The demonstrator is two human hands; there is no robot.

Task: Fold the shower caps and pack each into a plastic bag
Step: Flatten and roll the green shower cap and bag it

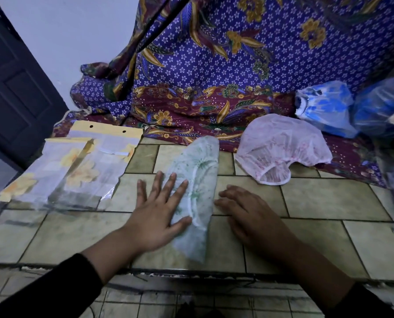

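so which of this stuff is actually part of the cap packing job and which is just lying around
Job: green shower cap, folded long, pressed flat by the left hand, right hand at its edge; pink shower cap, unfolded; flower-print plastic bags; likely the blue items in clear bags.
Lying about: batik cloth; dark door.

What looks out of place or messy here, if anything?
Nothing looks spilled. The pink shower cap lies crumpled and unfolded, half on the patterned cloth, half on the tiled counter. The plastic bags at the left lie overlapped and askew. The green cap is folded flat under the left hand.
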